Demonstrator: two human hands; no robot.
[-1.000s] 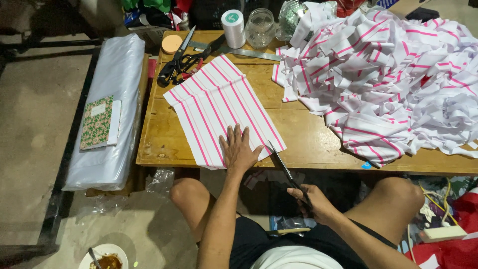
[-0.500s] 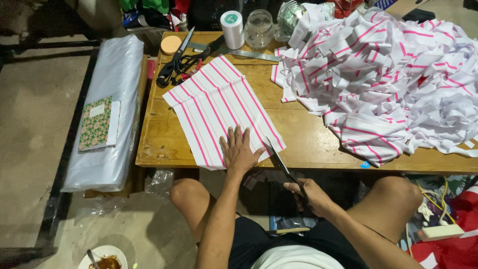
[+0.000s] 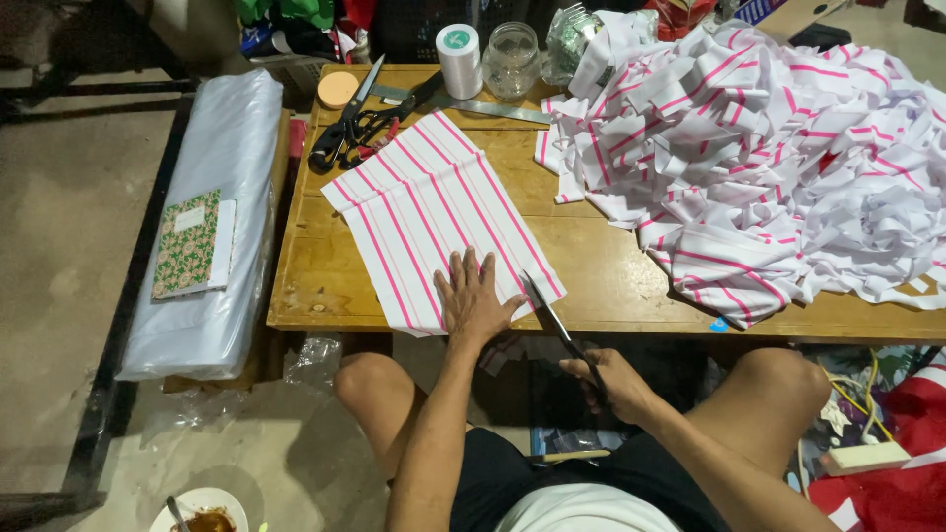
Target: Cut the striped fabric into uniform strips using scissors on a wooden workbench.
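Striped fabric piece point(image 3: 434, 217): white with pink stripes, lying flat and skewed on the wooden table point(image 3: 591, 266); its near corner overhangs the front edge.

Left hand point(image 3: 475, 300): I see it pressed palm-down on the near end of the fabric, fingers spread and flat, gripping nothing.

Right hand point(image 3: 616, 382): below the table edge, between the knees, fingers clenched through the handles of the scissors point(image 3: 562, 330).

Scissors: dark, blades angled up and away from me; the tips meet the near right edge of the fabric piece, just beside the left thumb. I cannot tell how far the blades are parted.

Pile of striped fabric scraps point(image 3: 769, 158): same white and pink cloth, heaped over the right half of the table, well apart from the flat piece.

Second pair of scissors point(image 3: 355, 123): black-handled, at the far left of the table, touching the fabric's far corner.

Thread spool point(image 3: 459, 59): white, upright at the far edge. Glass jar point(image 3: 512, 61) just beside it. Metal ruler point(image 3: 473, 103) lying in front of both.

Round orange lid point(image 3: 338, 89): far left corner.

Plastic-wrapped roll point(image 3: 212, 217): on the floor along the table's left side, with a green patterned notebook point(image 3: 187, 244) on top.

Plate point(image 3: 202, 512): on the floor, near my left knee.
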